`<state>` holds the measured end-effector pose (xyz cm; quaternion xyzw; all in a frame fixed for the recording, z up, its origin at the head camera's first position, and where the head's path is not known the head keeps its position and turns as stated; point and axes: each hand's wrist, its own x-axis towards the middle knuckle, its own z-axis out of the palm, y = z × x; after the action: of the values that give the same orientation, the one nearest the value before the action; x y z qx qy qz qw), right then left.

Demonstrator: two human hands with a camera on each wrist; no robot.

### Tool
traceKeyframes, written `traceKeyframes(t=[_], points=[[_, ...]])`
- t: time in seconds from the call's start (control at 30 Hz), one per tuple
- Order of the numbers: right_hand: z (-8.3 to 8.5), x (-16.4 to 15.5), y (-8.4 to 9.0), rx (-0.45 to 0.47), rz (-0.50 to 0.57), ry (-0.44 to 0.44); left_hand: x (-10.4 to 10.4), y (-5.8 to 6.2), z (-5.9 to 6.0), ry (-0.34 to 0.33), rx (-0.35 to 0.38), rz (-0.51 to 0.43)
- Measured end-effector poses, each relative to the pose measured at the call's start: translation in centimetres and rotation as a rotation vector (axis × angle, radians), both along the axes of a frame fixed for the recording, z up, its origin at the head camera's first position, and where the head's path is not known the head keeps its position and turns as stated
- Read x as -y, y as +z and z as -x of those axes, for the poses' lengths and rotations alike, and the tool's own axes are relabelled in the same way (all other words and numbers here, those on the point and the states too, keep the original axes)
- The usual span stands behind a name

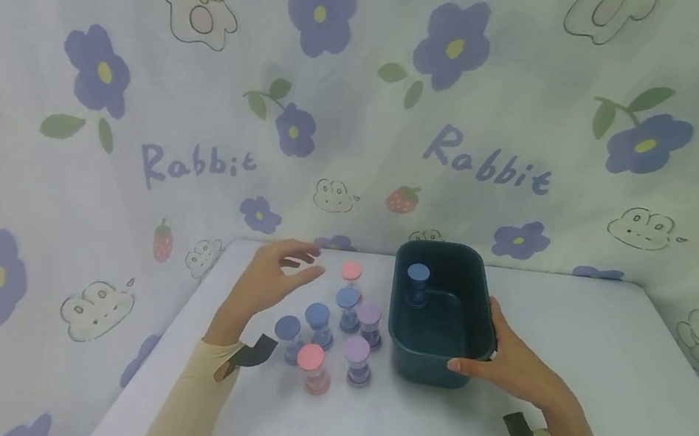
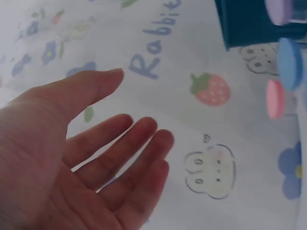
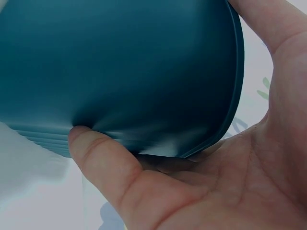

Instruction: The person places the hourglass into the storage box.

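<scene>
My left hand (image 1: 281,272) hovers over the table's left side with fingers apart and nothing in it. Just right of it stands a loose group of small sand timers: a pink-capped sand timer (image 1: 351,272) at the back, blue-capped ones such as the sand timer (image 1: 318,316), purple-capped ones such as the sand timer (image 1: 357,351), and a pink-capped sand timer (image 1: 312,359) in front. My right hand (image 1: 513,360) grips the dark teal bin (image 1: 429,367) at its right front corner, thumb pressed against the wall (image 3: 120,86). Inside the bin, a blue-capped sand timer (image 1: 418,276) stands upright at the left.
The white table (image 1: 607,343) meets a hanging cloth (image 1: 362,130) printed with rabbits and flowers along its back edge. More of that cloth hangs at the left and right. A dark strap (image 1: 253,351) sits at the left wrist.
</scene>
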<state>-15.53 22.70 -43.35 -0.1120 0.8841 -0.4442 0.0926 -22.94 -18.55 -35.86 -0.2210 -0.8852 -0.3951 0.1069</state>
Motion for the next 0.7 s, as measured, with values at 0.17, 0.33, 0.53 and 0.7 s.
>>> traceKeyframes(t=[0.17,0.33,0.53,0.7], points=[[0.0,-0.1,-0.1,-0.002,0.011,0.001,1.4,-1.9,-1.1,0.070,-0.040,-0.072],[0.1,0.0,-0.2,-0.007,0.012,-0.003,2.6,-3.7,-2.6,0.134,-0.077,-0.106],[0.0,0.1,-0.2,-0.011,0.009,-0.010,4.2,-5.8,-4.3,0.211,-0.069,-0.124],[0.0,0.0,-0.3,-0.023,0.034,0.000,5.1,-7.7,-5.4,0.249,-0.007,-0.119]])
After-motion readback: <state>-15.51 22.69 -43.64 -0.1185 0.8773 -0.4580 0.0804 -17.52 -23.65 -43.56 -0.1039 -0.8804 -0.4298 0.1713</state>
